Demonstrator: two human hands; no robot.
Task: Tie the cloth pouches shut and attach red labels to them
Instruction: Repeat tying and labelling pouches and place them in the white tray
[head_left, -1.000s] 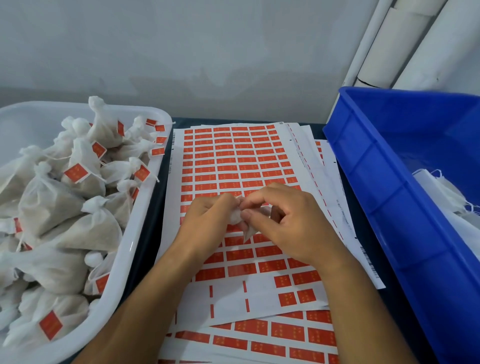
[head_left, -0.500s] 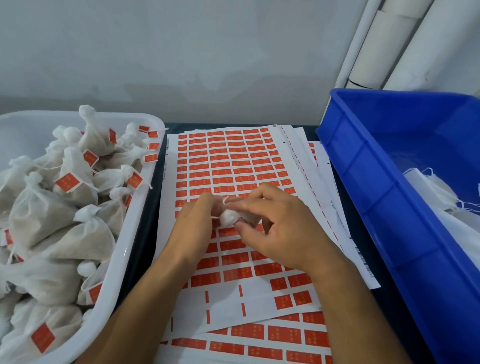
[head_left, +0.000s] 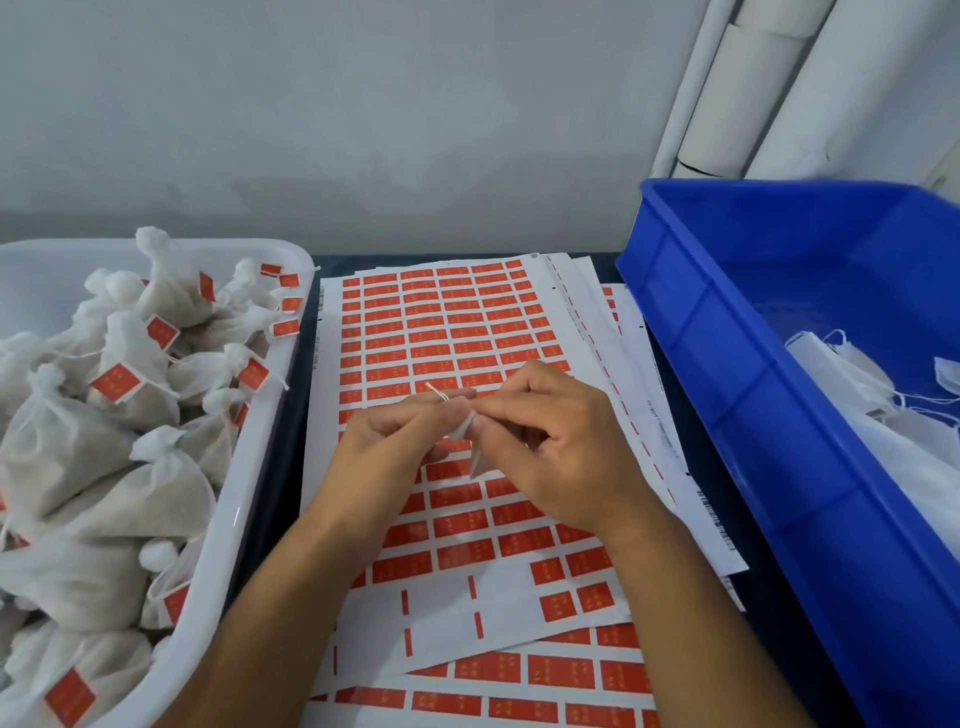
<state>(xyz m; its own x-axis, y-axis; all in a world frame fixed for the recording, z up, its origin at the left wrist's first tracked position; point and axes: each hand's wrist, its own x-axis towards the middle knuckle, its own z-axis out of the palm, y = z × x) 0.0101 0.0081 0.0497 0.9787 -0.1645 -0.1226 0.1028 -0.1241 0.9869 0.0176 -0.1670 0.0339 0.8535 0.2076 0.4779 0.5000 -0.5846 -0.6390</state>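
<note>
Both hands meet above the sheet of red labels (head_left: 441, 322) at the table's middle. My left hand (head_left: 395, 441) pinches the drawstring (head_left: 439, 394) of a small white cloth pouch (head_left: 475, 457), a short loop of string sticking up past its fingertips. My right hand (head_left: 550, 447) pinches the pouch's neck from the right, and its palm hides most of the pouch. Only a grey-white corner of the pouch hangs below the fingers.
A white tub (head_left: 249, 499) at the left holds several tied pouches with red labels. A blue crate (head_left: 727, 415) at the right holds loose white pouches (head_left: 872, 395). More label sheets (head_left: 519, 670) lie stacked underneath. White rolls (head_left: 748, 93) lean on the wall behind.
My left hand has drawn the string out to the left, so a loop now shows above its fingers. The pouch's rounded top has slipped behind my right hand.
</note>
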